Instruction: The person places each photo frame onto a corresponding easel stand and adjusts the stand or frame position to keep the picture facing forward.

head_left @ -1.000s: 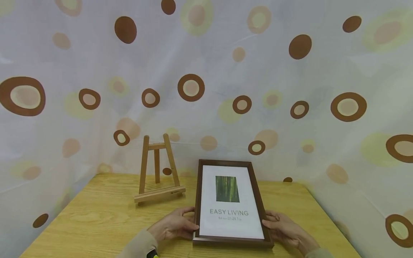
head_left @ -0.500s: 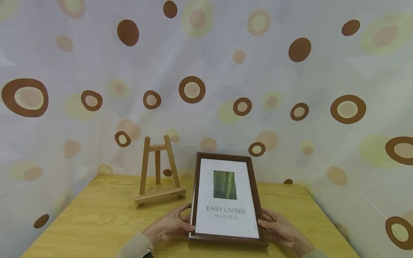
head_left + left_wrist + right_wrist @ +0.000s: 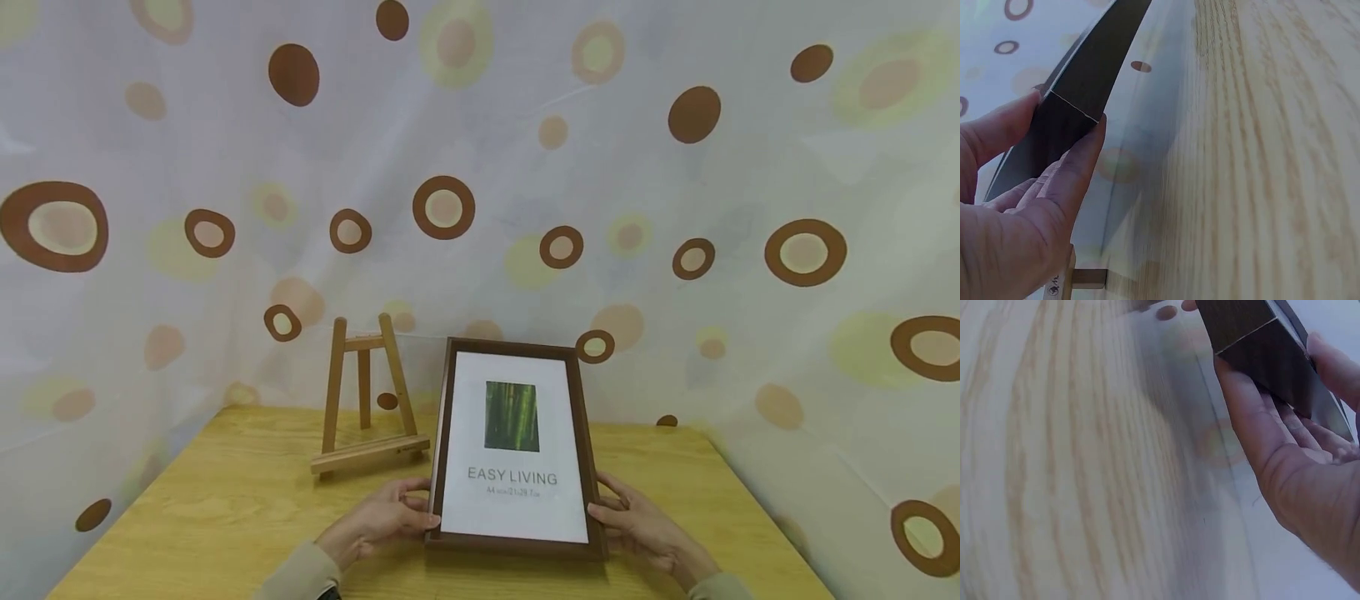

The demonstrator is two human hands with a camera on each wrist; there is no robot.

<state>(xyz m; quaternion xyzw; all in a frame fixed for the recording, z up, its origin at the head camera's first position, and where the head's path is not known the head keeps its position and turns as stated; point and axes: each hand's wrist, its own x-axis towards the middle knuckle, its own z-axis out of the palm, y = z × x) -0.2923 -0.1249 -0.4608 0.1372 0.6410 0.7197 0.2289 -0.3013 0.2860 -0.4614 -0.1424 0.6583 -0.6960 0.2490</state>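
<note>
A dark brown picture frame [image 3: 517, 508] with a white sheet, a green forest picture and the words EASY LIVING is tilted up toward the head camera. My left hand [image 3: 378, 518] grips its left side near the bottom corner, thumb on the front edge and fingers behind. On the opposite side my right hand [image 3: 648, 529] holds it the same way. Both wrist views show the frame's dark side raised over the table, with the left fingers [image 3: 1075, 169] and right fingers [image 3: 1250, 409] under it. To the left stands a small wooden easel [image 3: 367, 450].
The light wooden table [image 3: 195, 517] extends under both hands. Behind it and at the sides hangs a pale sheet [image 3: 495, 150] with brown and yellow dots. The easel's front ledge lies close to the picture frame's left edge.
Both hands have moved the picture frame a little left and raised it, its top edge tilting further up. The easel has stayed in place.
</note>
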